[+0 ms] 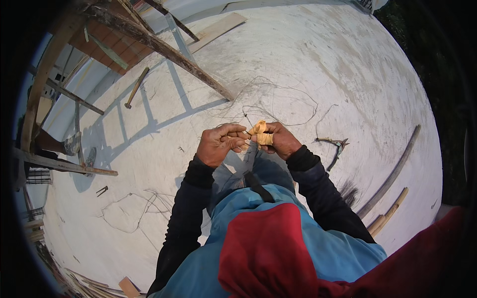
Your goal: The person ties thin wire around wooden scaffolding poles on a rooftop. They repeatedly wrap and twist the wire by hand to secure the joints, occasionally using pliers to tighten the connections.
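Observation:
My hands meet in front of my body. My left hand is closed in a pinch, its fingertips close to those of the right hand. Yellow-orange wrapping, like tape or cloth strips, covers fingers of my right hand, which is also closed. A thin dark wire-like piece sticks up between the two hands. Which hand grips it, and what else lies between the fingertips, cannot be made out.
Loose thin wire lies coiled beyond my hands, with another tangle at left. Pliers-like cutters rest to the right near wooden poles. A hammer lies far left, beside a timber frame and a person's shoe.

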A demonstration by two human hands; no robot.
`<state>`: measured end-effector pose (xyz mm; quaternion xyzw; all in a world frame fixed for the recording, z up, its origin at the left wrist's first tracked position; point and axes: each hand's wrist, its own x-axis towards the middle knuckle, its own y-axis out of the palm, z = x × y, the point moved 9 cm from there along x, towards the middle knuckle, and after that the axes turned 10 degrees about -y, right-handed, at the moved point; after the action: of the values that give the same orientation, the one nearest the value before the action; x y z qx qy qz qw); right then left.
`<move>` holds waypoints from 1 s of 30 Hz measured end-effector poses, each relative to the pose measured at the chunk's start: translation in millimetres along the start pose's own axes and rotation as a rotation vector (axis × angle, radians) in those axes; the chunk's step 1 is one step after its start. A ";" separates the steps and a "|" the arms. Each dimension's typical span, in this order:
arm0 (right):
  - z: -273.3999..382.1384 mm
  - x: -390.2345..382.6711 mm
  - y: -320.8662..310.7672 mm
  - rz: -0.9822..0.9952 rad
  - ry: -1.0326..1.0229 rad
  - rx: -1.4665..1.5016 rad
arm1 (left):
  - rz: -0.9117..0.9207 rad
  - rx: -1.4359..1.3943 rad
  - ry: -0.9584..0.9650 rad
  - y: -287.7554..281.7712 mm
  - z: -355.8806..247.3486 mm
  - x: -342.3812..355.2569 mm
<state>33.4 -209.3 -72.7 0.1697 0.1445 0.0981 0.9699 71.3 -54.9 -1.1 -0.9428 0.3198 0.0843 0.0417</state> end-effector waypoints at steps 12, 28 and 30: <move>-25.7 -14.0 6.5 -0.093 -0.001 0.159 | -0.316 0.112 -0.089 -12.3 21.3 27.4; -97.9 -78.1 -292.4 -1.166 -0.392 0.399 | -0.283 0.078 -0.208 -19.1 67.0 3.7; -124.4 -145.9 -380.1 -1.609 -0.065 -0.342 | -0.274 0.025 -0.243 -15.7 76.5 -2.0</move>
<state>-88.9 -557.7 -284.6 -0.1332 0.1768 -0.6115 0.7597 69.2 -31.1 -75.5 -0.9599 0.1818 0.1874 0.1027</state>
